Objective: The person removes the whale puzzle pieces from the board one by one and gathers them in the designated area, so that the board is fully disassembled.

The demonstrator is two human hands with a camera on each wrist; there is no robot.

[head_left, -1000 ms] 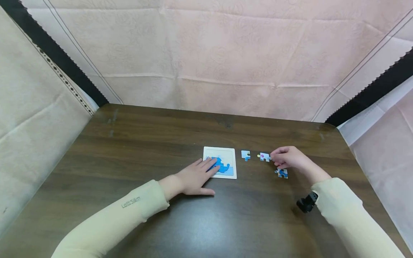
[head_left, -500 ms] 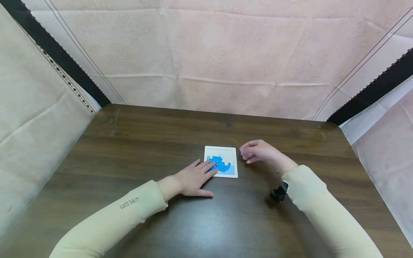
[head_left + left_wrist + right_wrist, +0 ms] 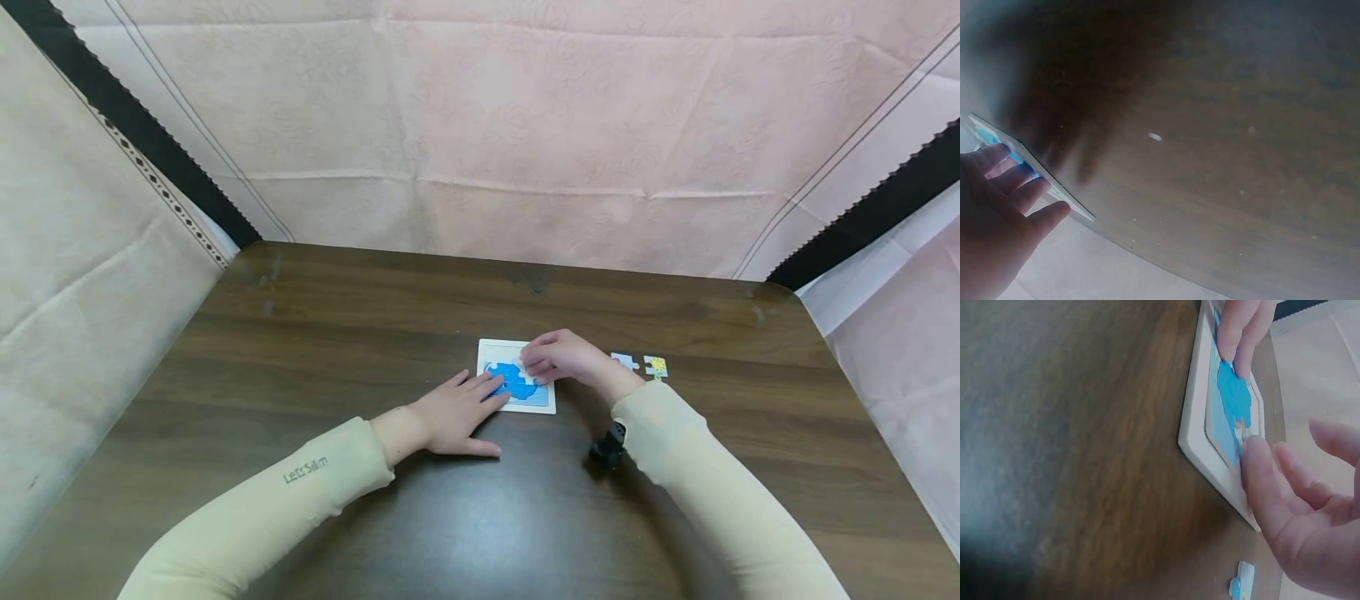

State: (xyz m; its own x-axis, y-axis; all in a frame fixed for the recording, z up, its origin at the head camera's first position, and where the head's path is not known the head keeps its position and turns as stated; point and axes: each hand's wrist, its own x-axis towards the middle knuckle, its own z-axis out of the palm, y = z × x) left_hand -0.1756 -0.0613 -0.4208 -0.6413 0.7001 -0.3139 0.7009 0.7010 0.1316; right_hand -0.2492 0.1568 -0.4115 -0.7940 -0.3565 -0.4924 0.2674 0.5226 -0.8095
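A square jigsaw puzzle board [image 3: 534, 409] with a white frame and a blue animal picture lies on the table. My left hand [image 3: 453, 415] rests on its left side, fingers straight and spread. Over the right part of the picture, my right hand [image 3: 564, 357] pinches a small light-coloured puzzle piece [image 3: 1245, 432] with its fingertips. That piece is at the board's surface and mostly covered by the fingers; whether it lies flat in the picture I cannot tell. In the left wrist view the left fingers [image 3: 1025, 194] lie across the board's edge.
Right of the board, beyond my right wrist, lie a light-blue puzzle piece [image 3: 625, 361] and a yellow-patterned puzzle piece [image 3: 656, 367]. My right forearm hides part of the brown wooden table [image 3: 360, 333]. Pale cloth [image 3: 487, 167] hangs behind the table's far edge.
My right hand has moved left from the loose pieces to the board, and the puzzle piece nearest the board has left its spot on the table. The left hand stays in place.
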